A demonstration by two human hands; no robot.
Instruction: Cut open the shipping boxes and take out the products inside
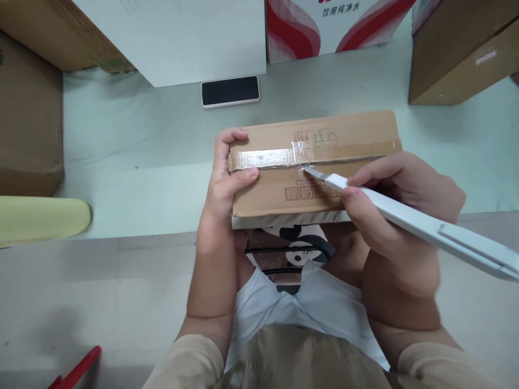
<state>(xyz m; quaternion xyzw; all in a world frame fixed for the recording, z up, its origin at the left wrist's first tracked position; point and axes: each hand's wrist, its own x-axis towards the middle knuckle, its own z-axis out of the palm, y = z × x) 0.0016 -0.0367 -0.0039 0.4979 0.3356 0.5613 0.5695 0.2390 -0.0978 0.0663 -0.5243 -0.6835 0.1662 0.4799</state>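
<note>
A small brown cardboard box [267, 197] lies at the near edge of the pale green surface, its top seam running left to right. My left hand [227, 175] grips the box's left end, thumb on top near the seam. Clear tape [265, 158] covers the left part of the seam; further right the flaps show a narrow gap. In my right hand [399, 202] is a white utility knife [405, 219], held between thumb and fingers. Its blade [314, 172] points left, with the tip at the seam close to the tape's end.
A phone [230, 91] with a dark screen lies beyond the box. Behind it stand a white box [194, 38] and a red-and-white carton [324, 32]. Larger cardboard boxes stand at left [30, 119] and right [454, 65]. A yellow-green rounded object [44, 219] is at the left edge.
</note>
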